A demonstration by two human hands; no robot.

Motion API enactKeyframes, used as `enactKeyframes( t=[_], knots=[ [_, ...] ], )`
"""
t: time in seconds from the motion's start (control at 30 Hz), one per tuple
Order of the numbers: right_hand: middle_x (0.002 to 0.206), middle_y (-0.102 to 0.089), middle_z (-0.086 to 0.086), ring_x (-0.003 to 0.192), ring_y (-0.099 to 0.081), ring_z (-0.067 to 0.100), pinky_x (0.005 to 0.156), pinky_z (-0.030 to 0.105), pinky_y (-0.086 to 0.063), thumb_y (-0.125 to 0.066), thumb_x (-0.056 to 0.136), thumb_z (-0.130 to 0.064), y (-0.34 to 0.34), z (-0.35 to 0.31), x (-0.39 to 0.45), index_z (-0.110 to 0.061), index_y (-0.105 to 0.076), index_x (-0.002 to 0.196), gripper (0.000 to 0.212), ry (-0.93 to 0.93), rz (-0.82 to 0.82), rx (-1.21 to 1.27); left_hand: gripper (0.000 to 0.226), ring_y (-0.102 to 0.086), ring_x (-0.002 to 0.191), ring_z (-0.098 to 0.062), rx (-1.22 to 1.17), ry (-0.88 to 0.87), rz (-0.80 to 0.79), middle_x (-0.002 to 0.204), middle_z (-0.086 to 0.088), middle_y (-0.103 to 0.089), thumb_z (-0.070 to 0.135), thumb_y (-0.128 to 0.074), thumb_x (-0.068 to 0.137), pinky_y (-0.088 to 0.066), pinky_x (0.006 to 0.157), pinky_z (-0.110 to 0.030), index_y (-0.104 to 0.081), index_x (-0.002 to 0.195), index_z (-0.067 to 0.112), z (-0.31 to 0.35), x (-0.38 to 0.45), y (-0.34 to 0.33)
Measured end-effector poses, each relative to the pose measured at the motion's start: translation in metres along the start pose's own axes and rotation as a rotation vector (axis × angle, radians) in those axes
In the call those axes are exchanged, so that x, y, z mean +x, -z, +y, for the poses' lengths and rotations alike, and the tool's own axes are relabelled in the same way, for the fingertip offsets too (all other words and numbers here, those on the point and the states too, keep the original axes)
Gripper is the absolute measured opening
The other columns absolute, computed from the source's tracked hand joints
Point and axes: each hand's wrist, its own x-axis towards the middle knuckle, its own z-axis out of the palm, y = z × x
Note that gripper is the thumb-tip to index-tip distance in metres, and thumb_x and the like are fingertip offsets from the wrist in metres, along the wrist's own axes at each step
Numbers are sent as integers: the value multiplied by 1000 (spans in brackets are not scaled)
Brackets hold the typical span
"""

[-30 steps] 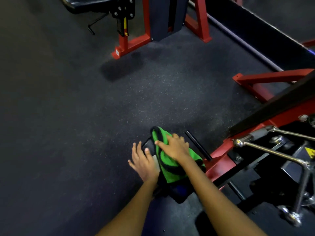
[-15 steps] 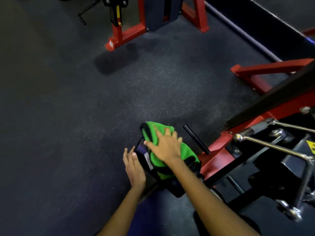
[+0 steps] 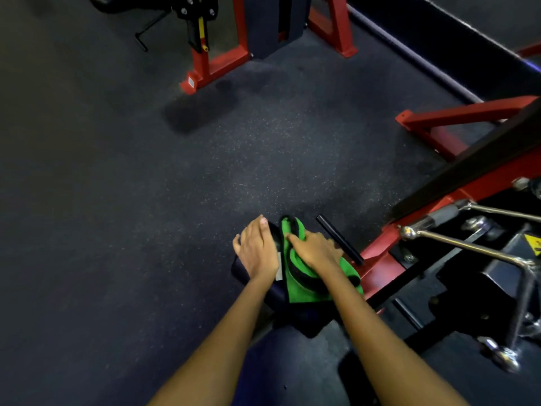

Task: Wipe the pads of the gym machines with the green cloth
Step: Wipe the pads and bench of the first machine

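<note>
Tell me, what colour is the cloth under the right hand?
Bright green with a black edging, seen in the head view: cloth, under the right hand.

The right hand (image 3: 317, 252) presses the green cloth (image 3: 304, 284) flat on a dark pad (image 3: 275, 294). The left hand (image 3: 257, 250) rests open on the pad just beside it. A red machine frame (image 3: 380, 259) stands to the right.
</note>
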Motion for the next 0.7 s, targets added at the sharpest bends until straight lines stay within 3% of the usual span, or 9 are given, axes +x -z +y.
enactKeyframes(
  t=[0.1, 0.23, 0.33, 0.47, 0.6, 0.7],
  knots=[
    [148, -34, 8, 132, -32, 36, 105, 50, -26, -42, 88, -64, -7, -10, -8, -30, -38, 142, 64, 198, 6, -154, 71, -48, 124, -20, 13, -139, 77, 133, -3, -58, 52, -13, 88, -20, 106, -34, -56, 130, 14, -17, -7, 3],
    [154, -25, -1, 131, -31, 28, 104, 43, -27, -44, 89, -60, -11, 29, -47, -34, -29, 147, 66, 389, 160, -291, 63, -46, 123, -22, 110, -260, 50, 135, -4, -54, 43, -15, 92, -21, 106, -37, -53, 133, 15, -42, -13, 3],
    [151, -31, -1, 129, -34, 30, 103, 42, -29, -39, 91, -61, -5, 56, -45, -30, -34, 145, 62, 192, 138, -269, 60, -41, 131, -21, 188, -293, 18, 140, -2, -50, 41, -15, 94, -14, 112, -43, -50, 136, 16, -48, -13, 3],
    [148, -38, 8, 134, -33, 37, 107, 49, -24, -39, 89, -65, 13, 35, -8, -33, -43, 140, 61, -78, -96, -19, 62, -19, 144, -18, 335, -319, -63, 153, 3, -32, 43, -13, 94, 1, 115, -48, -37, 144, 17, -53, -13, 5],
    [150, -34, 9, 135, -29, 38, 107, 52, -23, -39, 82, -76, 3, -25, 3, -34, -36, 143, 74, 162, -52, -128, 62, -8, 144, -13, 337, -277, -81, 155, 5, -18, 42, -10, 92, 3, 114, -52, -25, 147, 17, -69, -21, 10],
    [153, -26, 8, 136, -23, 38, 107, 54, -21, -43, 85, -69, -10, -45, -11, -39, -25, 147, 72, 427, 44, -273, 60, -6, 144, -13, 338, -288, -114, 153, 8, -6, 37, -9, 88, 2, 114, -53, -11, 145, 18, -84, -30, 16]
  ],
)
